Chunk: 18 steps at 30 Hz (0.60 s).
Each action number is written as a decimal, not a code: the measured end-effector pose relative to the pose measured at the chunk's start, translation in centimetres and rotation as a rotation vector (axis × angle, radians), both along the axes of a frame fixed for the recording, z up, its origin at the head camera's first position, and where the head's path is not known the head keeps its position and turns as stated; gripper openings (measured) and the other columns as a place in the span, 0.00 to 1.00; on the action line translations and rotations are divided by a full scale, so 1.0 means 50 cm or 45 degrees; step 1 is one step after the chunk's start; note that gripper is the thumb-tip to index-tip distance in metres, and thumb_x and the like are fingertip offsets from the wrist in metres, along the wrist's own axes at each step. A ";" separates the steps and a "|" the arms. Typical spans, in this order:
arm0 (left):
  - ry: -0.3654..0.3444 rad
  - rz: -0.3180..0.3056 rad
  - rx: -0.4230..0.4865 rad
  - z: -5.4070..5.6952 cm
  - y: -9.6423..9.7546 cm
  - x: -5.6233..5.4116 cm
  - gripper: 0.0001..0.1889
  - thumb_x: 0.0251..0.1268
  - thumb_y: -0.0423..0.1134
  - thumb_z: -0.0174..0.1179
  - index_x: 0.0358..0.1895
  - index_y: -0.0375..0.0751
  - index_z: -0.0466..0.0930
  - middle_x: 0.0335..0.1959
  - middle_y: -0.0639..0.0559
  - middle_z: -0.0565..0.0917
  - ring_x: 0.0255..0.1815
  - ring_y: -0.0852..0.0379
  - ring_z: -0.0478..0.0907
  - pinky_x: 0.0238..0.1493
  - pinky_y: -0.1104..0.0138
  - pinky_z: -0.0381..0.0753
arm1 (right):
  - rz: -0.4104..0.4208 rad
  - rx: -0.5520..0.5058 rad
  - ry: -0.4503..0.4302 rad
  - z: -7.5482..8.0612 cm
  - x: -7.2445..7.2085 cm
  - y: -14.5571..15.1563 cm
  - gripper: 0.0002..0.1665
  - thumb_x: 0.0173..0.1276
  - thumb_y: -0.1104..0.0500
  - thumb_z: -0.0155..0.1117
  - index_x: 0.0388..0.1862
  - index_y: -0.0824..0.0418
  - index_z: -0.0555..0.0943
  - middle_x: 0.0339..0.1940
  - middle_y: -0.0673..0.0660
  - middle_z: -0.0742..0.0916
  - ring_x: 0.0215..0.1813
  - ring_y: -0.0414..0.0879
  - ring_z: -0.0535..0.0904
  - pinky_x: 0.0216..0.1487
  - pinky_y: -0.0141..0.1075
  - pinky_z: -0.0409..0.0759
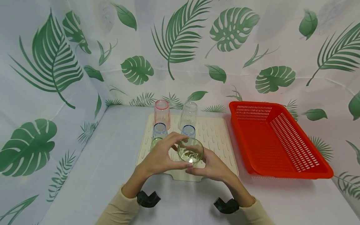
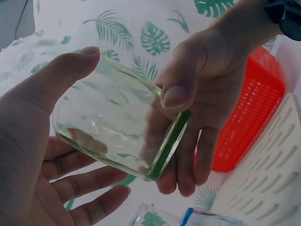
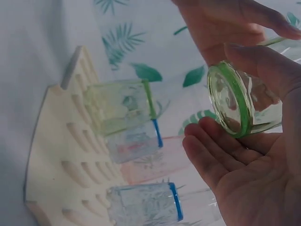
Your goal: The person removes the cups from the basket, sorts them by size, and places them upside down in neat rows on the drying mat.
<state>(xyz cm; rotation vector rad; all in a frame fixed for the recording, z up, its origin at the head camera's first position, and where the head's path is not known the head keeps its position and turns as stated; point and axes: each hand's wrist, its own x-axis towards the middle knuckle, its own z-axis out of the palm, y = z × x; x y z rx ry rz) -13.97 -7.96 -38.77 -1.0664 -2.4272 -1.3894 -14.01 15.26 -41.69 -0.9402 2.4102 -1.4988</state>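
Between both hands, above the front of a cream ridged draining board (image 1: 215, 140), is a clear drinking glass (image 1: 190, 153) with a green tint. My left hand (image 1: 161, 156) holds it from the left, thumb on one side and fingers curled round the other. From the right, my right hand (image 1: 216, 167) pinches the end with the thick green ring, its thumb on top and fingers beneath, as the right wrist view shows. On the board stand a pink-rimmed glass (image 1: 162, 114), a tall clear glass (image 1: 189, 114), two blue-rimmed glasses (image 3: 143, 205) and a green-rimmed glass (image 3: 123, 106), partly hidden by my left hand in the head view.
A red plastic basket (image 1: 244, 147) with slotted sides sits right of the board. Behind the white table (image 1: 92, 175) hangs a white cloth (image 1: 191, 84) printed with green leaves, which also covers the left side. Each wrist wears a black camera mount (image 1: 147, 199).
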 end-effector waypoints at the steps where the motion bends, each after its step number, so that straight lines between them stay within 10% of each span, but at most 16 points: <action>1: 0.003 0.004 -0.001 0.001 -0.002 0.000 0.40 0.48 0.49 0.79 0.67 0.46 0.74 0.57 0.54 0.80 0.52 0.57 0.78 0.47 0.63 0.86 | 0.000 -0.003 0.002 -0.001 0.000 0.000 0.39 0.58 0.57 0.78 0.69 0.54 0.73 0.64 0.54 0.83 0.61 0.50 0.82 0.66 0.57 0.78; 18: -0.137 0.108 -0.144 -0.033 -0.044 0.013 0.35 0.46 0.53 0.78 0.60 0.51 0.76 0.54 0.57 0.81 0.51 0.59 0.81 0.47 0.65 0.84 | -0.047 -0.138 0.059 0.032 -0.004 0.053 0.37 0.58 0.66 0.76 0.67 0.59 0.74 0.61 0.58 0.83 0.60 0.47 0.80 0.67 0.30 0.76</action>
